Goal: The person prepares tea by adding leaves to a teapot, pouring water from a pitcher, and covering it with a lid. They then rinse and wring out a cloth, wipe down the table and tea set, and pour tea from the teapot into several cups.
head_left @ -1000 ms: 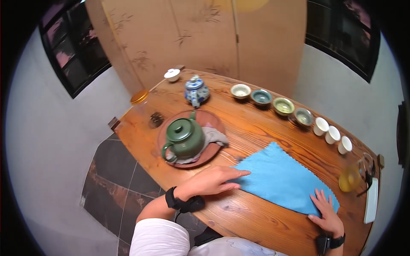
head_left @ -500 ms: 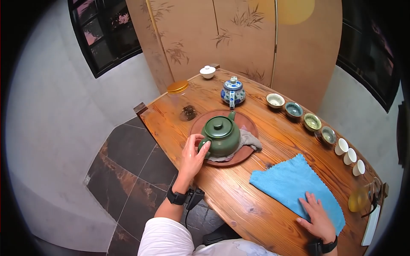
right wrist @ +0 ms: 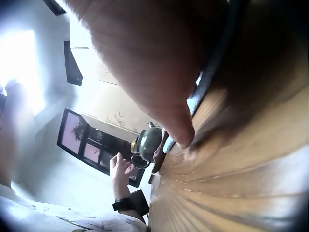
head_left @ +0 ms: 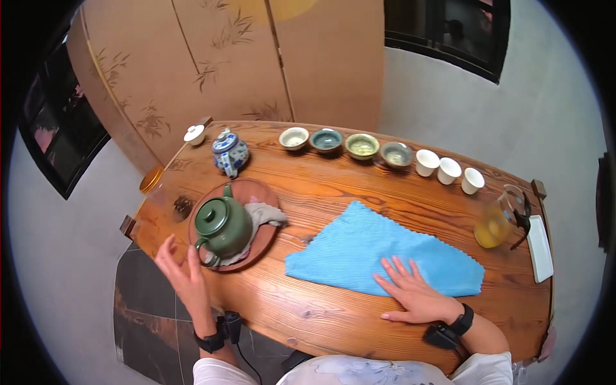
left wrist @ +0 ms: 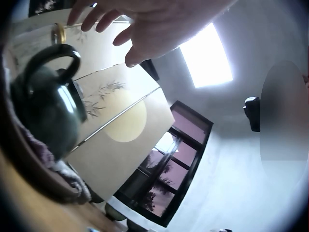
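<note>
My left hand [head_left: 186, 282] is raised just left of the green teapot [head_left: 226, 228], its fingers spread and nothing in them. In the left wrist view, the fingers of the left hand [left wrist: 159, 26] hang above and beside the teapot's loop handle [left wrist: 72, 60], apart from it. The teapot stands on a round reddish-brown tray [head_left: 260, 191] with a crumpled grey cloth [head_left: 266, 214] under it. Over to the right, my right hand [head_left: 417, 295] rests flat with fingers spread on a light blue cloth [head_left: 359, 247]; its thumb lies on the bare wood, as the right wrist view shows.
A blue-and-white teapot [head_left: 231, 154], a white lidded cup [head_left: 194, 135] and a gold-lidded jar [head_left: 152, 181] stand at the back left. Several small bowls [head_left: 362, 146] and white cups [head_left: 449, 171] line the far edge. A glass pitcher [head_left: 491, 234] stands near a white tray [head_left: 540, 250] at right.
The left hand moved from the blue cloth to the green teapot's handle, then drew back off it to the left. The right hand stays on the cloth. The head view has turned.
</note>
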The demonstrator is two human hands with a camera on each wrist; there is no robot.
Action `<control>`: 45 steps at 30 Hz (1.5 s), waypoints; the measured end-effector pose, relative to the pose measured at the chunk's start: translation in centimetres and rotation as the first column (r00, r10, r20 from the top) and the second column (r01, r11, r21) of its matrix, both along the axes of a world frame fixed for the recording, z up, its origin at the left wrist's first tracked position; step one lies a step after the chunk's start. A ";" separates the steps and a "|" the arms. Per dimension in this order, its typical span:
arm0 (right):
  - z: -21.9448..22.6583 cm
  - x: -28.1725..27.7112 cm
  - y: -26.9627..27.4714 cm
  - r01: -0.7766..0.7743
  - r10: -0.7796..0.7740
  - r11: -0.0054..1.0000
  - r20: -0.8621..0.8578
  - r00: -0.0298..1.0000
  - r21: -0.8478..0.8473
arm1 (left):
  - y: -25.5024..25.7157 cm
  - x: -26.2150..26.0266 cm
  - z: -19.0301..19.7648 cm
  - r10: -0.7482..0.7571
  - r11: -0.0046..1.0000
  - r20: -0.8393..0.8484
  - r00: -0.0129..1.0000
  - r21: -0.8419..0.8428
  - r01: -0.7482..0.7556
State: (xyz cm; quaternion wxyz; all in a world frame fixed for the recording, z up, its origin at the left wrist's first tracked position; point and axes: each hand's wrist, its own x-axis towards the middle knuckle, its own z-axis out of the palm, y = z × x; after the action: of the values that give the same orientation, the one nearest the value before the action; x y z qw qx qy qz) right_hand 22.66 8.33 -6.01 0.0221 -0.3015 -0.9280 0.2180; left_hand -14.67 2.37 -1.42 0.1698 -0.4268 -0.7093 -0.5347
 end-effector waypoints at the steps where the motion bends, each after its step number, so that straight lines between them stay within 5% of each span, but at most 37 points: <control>1: 0.0 -0.1 0.0 0.009 -0.009 1.000 0.002 1.000 0.002 | -0.1 0.9 0.9 -0.009 1.000 0.002 1.000 0.002 0.009; 4: 0.3 0.5 0.4 -0.040 0.037 0.998 -0.056 0.998 -0.041 | 0.5 3.4 2.3 -0.180 0.984 -0.078 0.981 0.002 0.181; 6: 0.5 0.7 0.9 0.008 -0.063 0.980 -0.265 0.962 -0.200 | 0.8 5.5 2.6 -0.551 0.807 0.209 0.808 -0.112 0.580; 7: 0.6 0.7 1.1 0.002 -0.057 0.980 -0.276 0.959 -0.197 | 1.6 6.5 2.5 -0.570 0.786 0.180 0.802 -0.165 0.596; 9: 0.6 1.3 1.4 0.034 -0.463 0.757 -0.497 0.734 -0.653 | 4.7 8.3 2.6 -0.607 0.764 0.046 0.793 -0.243 0.598; 10: 0.3 1.7 1.6 0.035 -0.465 0.757 -0.501 0.730 -0.652 | 6.7 8.9 3.0 -0.621 0.765 -0.063 0.781 -0.266 0.586; 14: -0.1 2.8 1.8 0.305 -0.406 0.913 -0.531 0.744 -0.271 | 17.7 7.3 0.0 -0.480 0.832 -0.113 0.870 -0.372 0.411; 16: 0.5 3.3 1.8 0.383 -0.373 0.919 -0.537 0.757 -0.098 | 23.3 5.2 -1.7 -0.409 0.791 0.141 0.901 -0.438 0.428; 19: 1.4 5.2 2.0 0.548 -0.469 0.832 -0.415 0.780 0.090 | 29.6 2.6 -4.0 -0.388 0.817 0.367 0.846 -0.287 0.499; 21: 1.6 7.0 1.9 0.611 -0.519 0.772 -0.378 0.767 0.178 | 33.1 0.5 -5.6 -0.111 0.870 0.255 0.961 -0.441 0.218; 22: 1.7 7.9 1.7 0.652 -0.564 0.711 -0.340 0.752 0.263 | 33.5 0.2 -5.5 -0.118 0.869 0.254 0.960 -0.441 0.223; 25: 2.4 10.0 0.6 0.704 -0.637 0.656 -0.299 0.710 0.273 | 34.6 -0.4 -6.1 -0.118 0.774 0.760 0.639 -0.332 0.539; 32: 2.4 10.5 -0.3 0.755 -0.712 0.638 -0.255 0.654 0.155 | 36.8 -1.9 -7.5 -0.164 0.682 0.902 0.399 -0.188 0.707; 35: 2.3 10.7 -0.1 0.738 -0.717 0.645 -0.175 0.674 0.200 | 36.6 -1.9 -7.2 -0.161 0.715 0.882 0.443 -0.205 0.669; 41: 2.3 11.4 0.2 0.785 -0.806 0.592 -0.162 0.570 -0.183 | 34.6 -1.6 -5.2 -0.245 0.778 0.734 0.633 -0.240 0.580; 43: 1.2 11.2 0.3 0.720 -0.693 0.679 -0.449 0.565 -0.143 | 34.4 -1.3 -3.7 -0.329 0.756 0.649 0.686 -0.254 0.603; 45: 0.7 11.0 0.4 0.688 -0.673 0.704 -0.476 0.567 -0.176 | 33.6 0.6 -1.4 -0.387 0.734 0.613 0.689 -0.247 0.633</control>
State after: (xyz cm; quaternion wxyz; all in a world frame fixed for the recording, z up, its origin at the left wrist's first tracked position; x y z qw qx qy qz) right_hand 33.66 8.75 -5.30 0.3512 -0.5658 -0.7027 0.2503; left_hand -14.02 36.01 -2.78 -0.2909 -0.4764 -0.6765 -0.4805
